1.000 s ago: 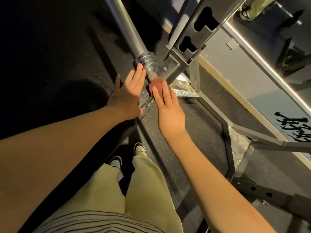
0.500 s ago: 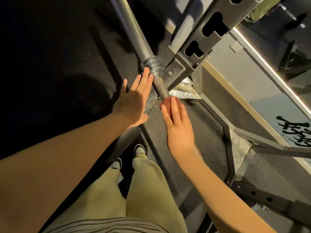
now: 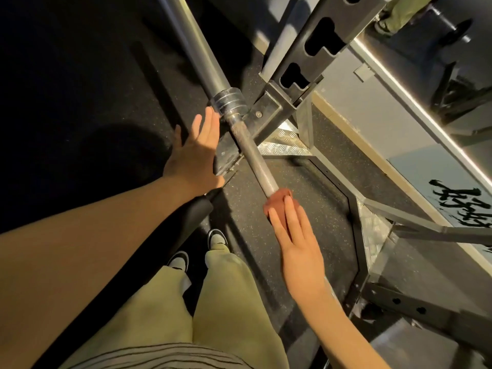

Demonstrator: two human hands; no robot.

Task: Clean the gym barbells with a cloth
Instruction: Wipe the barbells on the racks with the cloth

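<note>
Slid the cloth (image 3: pixel 277 202) down the barbell shaft (image 3: pixel 253 158), well away from the collar (image 3: pixel 229 101), under straight, pressing fingers of the right hand (image 3: pixel 295 241), left hand (image 3: pixel 194 155) flat and open beside the collar; mid-wipe, probably needing 1 firm return stroke next.

My bare left arm reaches in from the left, and my left hand (image 3: pixel 195 153) lies flat, palm down, with straight fingers slightly spread and the thumb out to the side. My right arm comes up from below, wrist straight. My right hand (image 3: pixel 298 241) is palm down, fingers (image 3: pixel 288 209) straight and together, pressing on the cloth (image 3: pixel 277 199).
</note>
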